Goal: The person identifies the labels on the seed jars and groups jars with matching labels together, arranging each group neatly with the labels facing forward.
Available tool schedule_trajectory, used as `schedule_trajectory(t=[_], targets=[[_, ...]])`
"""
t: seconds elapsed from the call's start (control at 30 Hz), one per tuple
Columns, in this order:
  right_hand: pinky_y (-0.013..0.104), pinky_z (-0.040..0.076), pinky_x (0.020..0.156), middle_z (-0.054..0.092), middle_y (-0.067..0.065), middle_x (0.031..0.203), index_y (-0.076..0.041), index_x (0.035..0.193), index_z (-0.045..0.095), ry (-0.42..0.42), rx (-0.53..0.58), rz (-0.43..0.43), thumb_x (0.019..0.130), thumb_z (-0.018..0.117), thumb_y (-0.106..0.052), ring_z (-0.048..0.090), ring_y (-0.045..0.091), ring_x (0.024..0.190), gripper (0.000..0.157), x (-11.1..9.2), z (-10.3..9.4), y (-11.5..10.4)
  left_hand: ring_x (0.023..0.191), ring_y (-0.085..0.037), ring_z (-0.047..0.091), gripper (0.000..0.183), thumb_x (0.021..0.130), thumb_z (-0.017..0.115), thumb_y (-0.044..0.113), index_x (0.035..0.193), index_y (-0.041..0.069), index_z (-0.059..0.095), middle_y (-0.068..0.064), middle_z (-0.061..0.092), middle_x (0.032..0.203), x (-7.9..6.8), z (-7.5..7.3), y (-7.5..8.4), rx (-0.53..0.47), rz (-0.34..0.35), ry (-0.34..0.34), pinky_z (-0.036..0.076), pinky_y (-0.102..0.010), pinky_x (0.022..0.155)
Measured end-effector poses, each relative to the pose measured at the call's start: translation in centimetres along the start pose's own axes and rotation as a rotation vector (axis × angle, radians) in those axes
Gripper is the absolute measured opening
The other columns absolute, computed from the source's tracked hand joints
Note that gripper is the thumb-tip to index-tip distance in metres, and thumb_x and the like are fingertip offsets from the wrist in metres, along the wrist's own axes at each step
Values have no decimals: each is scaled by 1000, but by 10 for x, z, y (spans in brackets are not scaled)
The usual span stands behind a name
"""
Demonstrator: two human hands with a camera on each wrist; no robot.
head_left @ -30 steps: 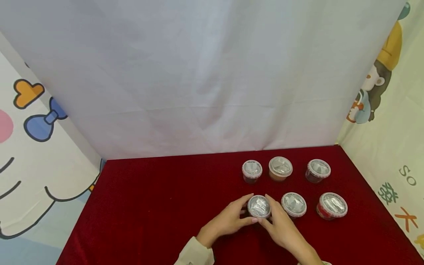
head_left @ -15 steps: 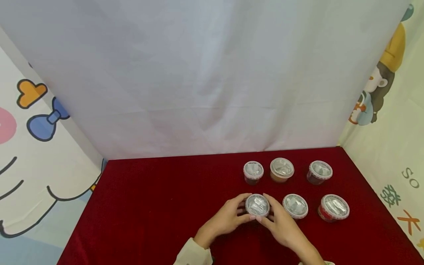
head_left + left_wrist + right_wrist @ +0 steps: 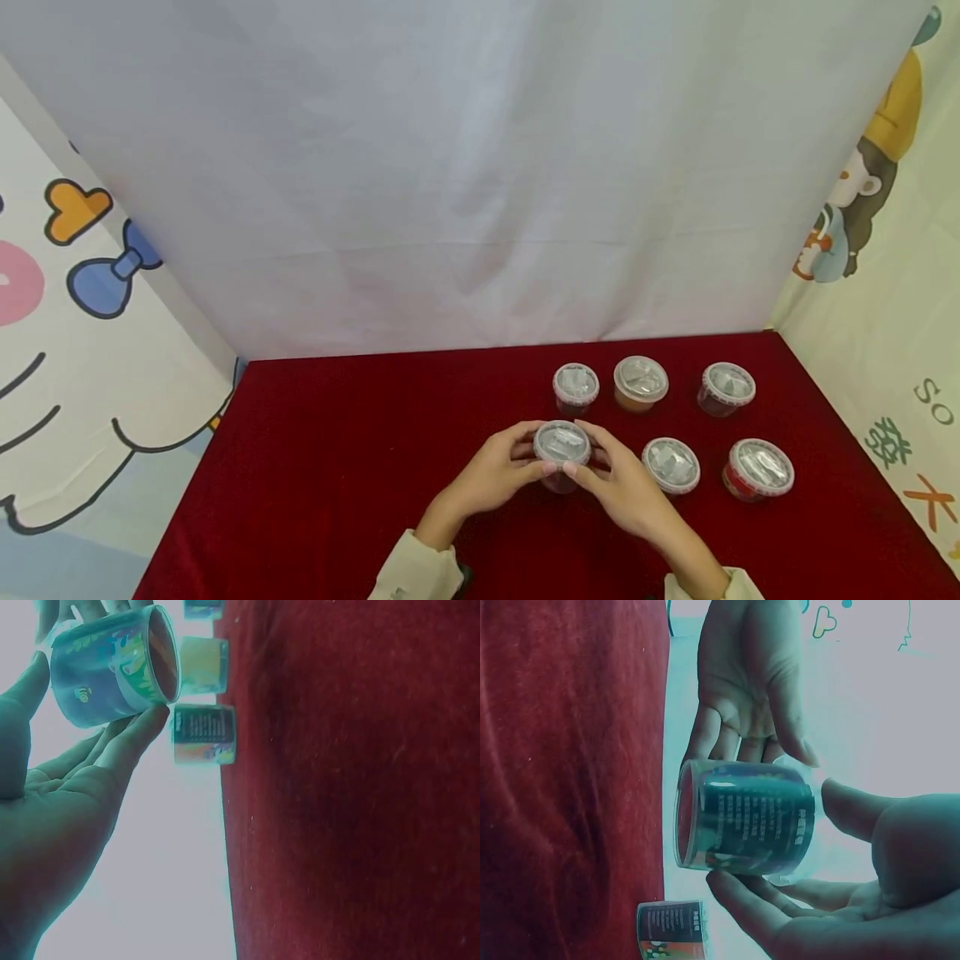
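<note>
Both hands hold a small round lidded plastic tub (image 3: 562,442) between them. My left hand (image 3: 495,471) grips it from the left and my right hand (image 3: 618,483) from the right, with the thumbs near the front of the lid. In the right wrist view, the clear tub (image 3: 750,814) carries a dark printed label with lines of white text. Its base is raised off the red cloth. From the left wrist, colourful pictures show on the side of the same tub (image 3: 112,675), fingers curving round it.
More lidded tubs stand on the red cloth (image 3: 360,467): a small dark one (image 3: 575,390), a tan one (image 3: 641,383) and another dark one (image 3: 726,390) behind. One (image 3: 671,467) sits close by the right hand, a red-sided one (image 3: 757,471) farther right. A white curtain (image 3: 465,208) hangs behind.
Both hands have moved left and slightly away from me with the tub, lifting it so that more of its side shows. The other tubs stay put while the view shifts slightly.
</note>
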State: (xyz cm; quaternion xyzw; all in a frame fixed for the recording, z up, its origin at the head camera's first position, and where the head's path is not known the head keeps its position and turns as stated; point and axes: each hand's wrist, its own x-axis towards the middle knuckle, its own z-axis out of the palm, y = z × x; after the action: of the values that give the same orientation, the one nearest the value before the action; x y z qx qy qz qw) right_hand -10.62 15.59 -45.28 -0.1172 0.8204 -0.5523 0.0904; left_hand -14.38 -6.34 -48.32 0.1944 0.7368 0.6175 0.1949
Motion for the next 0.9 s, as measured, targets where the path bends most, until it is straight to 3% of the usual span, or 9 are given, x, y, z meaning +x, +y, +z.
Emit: schedule_trajectory(t=[0.4, 0.53, 0.73, 0.9], targets=[[40, 57, 100, 55, 31, 147, 8, 154, 43, -56, 49, -2, 107, 64, -11, 58, 46, 134, 55, 10, 2, -4, 134, -33, 62, 52, 107, 63, 9, 154, -3, 47, -21, 55, 151, -5, -15, 1, -32, -8, -16, 58, -29, 98], [43, 58, 100, 55, 31, 146, 7, 155, 43, -61, 71, 9, 106, 65, -13, 58, 46, 133, 57, 12, 4, -5, 133, -34, 62, 49, 106, 64, 8, 152, -3, 49, -21, 56, 149, -6, -17, 1, -38, -10, 1, 58, -29, 97], [37, 61, 95, 57, 32, 142, 10, 153, 42, -60, 76, -8, 105, 68, -12, 63, 43, 127, 59, 16, 8, -5, 122, -30, 69, 45, 103, 72, 14, 141, -4, 55, -19, 64, 136, -7, -16, 3, 0, 0, 51, 60, -29, 91], [35, 59, 98, 55, 34, 143, 13, 155, 37, -126, 103, -27, 108, 63, -13, 60, 45, 131, 61, 20, 5, -2, 112, -26, 72, 44, 101, 75, 18, 134, -4, 56, -17, 67, 127, -9, -17, 4, 37, 1, 83, 60, -30, 87]])
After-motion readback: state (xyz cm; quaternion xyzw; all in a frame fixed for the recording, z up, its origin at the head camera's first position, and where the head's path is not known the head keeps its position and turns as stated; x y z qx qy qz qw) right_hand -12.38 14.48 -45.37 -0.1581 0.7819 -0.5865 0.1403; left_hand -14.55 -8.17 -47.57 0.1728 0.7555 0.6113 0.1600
